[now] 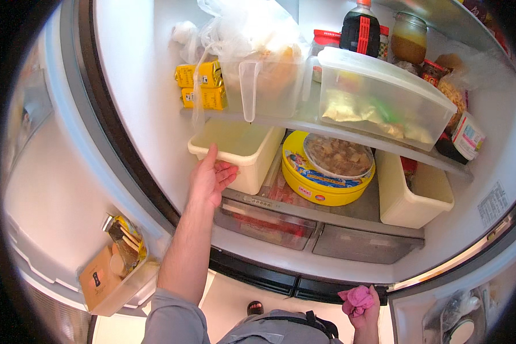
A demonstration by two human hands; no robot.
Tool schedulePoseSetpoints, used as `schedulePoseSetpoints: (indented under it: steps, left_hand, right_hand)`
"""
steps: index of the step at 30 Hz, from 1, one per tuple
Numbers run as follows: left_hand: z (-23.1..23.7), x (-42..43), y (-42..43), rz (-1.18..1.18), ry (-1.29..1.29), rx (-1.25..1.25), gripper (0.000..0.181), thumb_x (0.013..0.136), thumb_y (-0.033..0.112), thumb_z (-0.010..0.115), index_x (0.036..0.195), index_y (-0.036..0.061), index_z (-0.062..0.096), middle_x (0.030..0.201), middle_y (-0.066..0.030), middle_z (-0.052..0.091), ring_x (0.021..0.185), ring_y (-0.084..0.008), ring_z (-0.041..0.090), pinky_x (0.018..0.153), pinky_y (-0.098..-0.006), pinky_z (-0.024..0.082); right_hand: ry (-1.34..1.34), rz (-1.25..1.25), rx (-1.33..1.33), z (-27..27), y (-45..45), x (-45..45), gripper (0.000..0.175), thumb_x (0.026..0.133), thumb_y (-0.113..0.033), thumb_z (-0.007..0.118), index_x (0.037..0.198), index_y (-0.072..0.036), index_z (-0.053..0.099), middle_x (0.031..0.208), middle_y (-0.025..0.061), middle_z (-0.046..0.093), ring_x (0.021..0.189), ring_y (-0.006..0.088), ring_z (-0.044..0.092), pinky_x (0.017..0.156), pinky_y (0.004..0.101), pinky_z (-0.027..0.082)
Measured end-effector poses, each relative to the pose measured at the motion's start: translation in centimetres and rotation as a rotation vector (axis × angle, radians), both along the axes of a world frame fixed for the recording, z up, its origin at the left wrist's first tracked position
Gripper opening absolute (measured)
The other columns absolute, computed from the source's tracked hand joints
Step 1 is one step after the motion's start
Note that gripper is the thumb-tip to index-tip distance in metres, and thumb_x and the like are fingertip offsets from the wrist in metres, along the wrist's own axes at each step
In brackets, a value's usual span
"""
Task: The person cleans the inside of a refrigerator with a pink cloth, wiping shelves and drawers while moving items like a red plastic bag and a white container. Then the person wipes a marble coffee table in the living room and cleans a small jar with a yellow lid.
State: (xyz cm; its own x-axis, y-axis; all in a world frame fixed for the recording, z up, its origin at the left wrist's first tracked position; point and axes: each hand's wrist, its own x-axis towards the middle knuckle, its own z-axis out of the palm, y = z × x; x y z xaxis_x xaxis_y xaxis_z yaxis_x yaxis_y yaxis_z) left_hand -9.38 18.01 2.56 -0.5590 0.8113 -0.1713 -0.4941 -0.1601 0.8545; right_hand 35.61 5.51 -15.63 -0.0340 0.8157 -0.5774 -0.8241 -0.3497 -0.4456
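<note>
My left hand [213, 176] is at the front of a cream plastic bin [251, 170] on the lower left of the open refrigerator. Its thumb lies against the rim, apart from the loosely curled fingers before the front wall. Whether the fingers touch the bin is unclear. A crumpled pink cloth [357, 299] is gripped in my right hand [367, 316], low by the right door. Beside the bin sits a round yellow tin [322, 195], topped by a covered dish of food [339, 155].
Above, a shelf [284, 123] bears a lidded clear box [382, 103], a handled clear bin [266, 92], yellow packets [202, 98], a dark bottle [361, 32] and jars. Another cream bin [413, 210] stands lower right. Transparent drawers [266, 223] lie below. Both doors stand open.
</note>
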Motion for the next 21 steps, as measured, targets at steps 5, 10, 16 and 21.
schedulePoseSetpoints:
  steps: [5, 10, 16, 21]
  left_hand:
    - [0.5, 0.0, 0.3, 0.034, -0.002, 0.056, 0.029, 0.093, 0.034, 0.064, 0.102, 0.0085, 0.053, 0.082, -0.0040, 0.057, 0.073, -0.0182, 0.060, 0.072, -0.0319, 0.051]
    - [1.5, 0.2, 1.2, 0.170, -0.064, 0.167, 0.021, 0.090, 0.025, 0.066, 0.100, 0.0114, 0.054, 0.077, -0.0020, 0.054, 0.069, -0.0125, 0.055, 0.067, -0.0275, 0.049]
    - [2.5, 1.2, -0.1, 0.319, -0.113, 0.164, 0.018, 0.084, 0.024, 0.072, 0.090, 0.0135, 0.059, 0.072, 0.0022, 0.050, 0.064, -0.0109, 0.049, 0.063, -0.0259, 0.046]
    - [2.2, 2.3, -2.9, 0.324, -0.159, 0.226, 0.019, 0.083, 0.025, 0.074, 0.088, 0.0137, 0.060, 0.074, 0.0027, 0.053, 0.064, -0.0093, 0.048, 0.061, -0.0236, 0.042]
  right_hand:
    - [0.057, 0.102, -0.011, -0.1, -0.5, -0.1, 0.041, 0.096, -0.044, 0.046, 0.091, -0.005, 0.058, 0.088, 0.0218, 0.066, 0.073, 0.0365, 0.063, 0.051, 0.0409, 0.047]
    - [0.048, 0.170, 0.097, -0.2, -0.7, -0.4, 0.040, 0.096, -0.043, 0.048, 0.092, -0.005, 0.059, 0.088, 0.0206, 0.066, 0.079, 0.0398, 0.064, 0.052, 0.0409, 0.047]
    - [-0.025, 0.150, 0.114, 0.0, -1.4, -0.4, 0.040, 0.096, -0.043, 0.047, 0.089, -0.005, 0.058, 0.088, 0.0202, 0.066, 0.082, 0.0386, 0.064, 0.052, 0.0381, 0.045]
    - [-0.014, 0.156, 0.080, -0.6, -1.8, -0.2, 0.038, 0.097, -0.041, 0.047, 0.091, -0.006, 0.058, 0.086, 0.0177, 0.065, 0.079, 0.0350, 0.063, 0.049, 0.0374, 0.042]
